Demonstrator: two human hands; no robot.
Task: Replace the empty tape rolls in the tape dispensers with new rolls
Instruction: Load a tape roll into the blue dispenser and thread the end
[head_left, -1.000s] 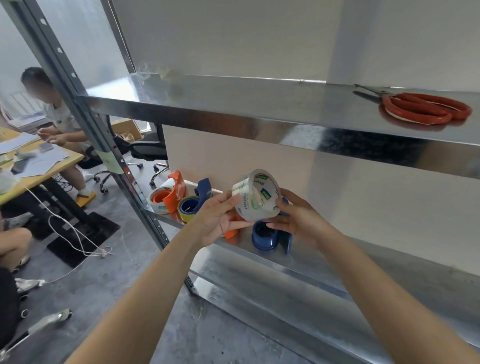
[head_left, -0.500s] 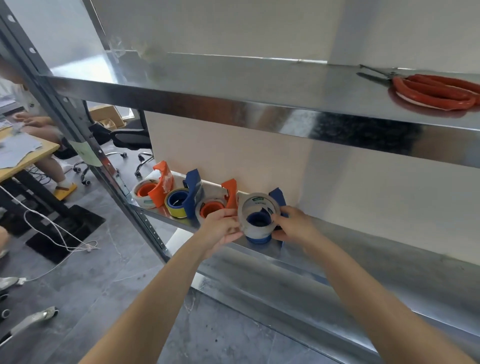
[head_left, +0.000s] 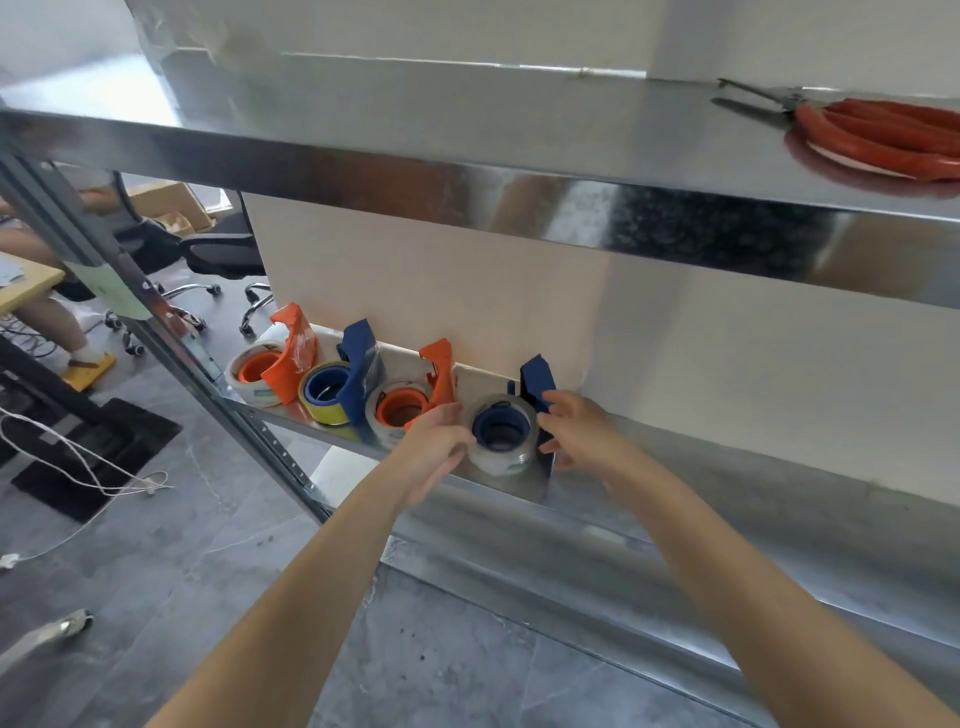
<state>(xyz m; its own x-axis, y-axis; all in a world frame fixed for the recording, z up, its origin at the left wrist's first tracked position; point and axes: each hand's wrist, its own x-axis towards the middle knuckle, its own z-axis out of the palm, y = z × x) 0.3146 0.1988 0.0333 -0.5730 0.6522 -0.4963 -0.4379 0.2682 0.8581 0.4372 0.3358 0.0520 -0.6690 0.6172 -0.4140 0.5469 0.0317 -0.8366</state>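
Left hand (head_left: 436, 447) has its fingers curled round the left side of the new tape roll (head_left: 498, 460), which sits right between both hands, over the hub of the blue dispenser (head_left: 537, 379) on the lower shelf (head_left: 727, 478). I'd say push the roll down evenly so it seats flat instead of cocked on the hub. Right hand (head_left: 576, 436) is mostly open, fingertips just touching the dispenser's side, forearm reaching in straight, decent for bracing it.

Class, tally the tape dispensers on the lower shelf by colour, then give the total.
Orange dispensers: 2
Blue dispensers: 2
Total: 4
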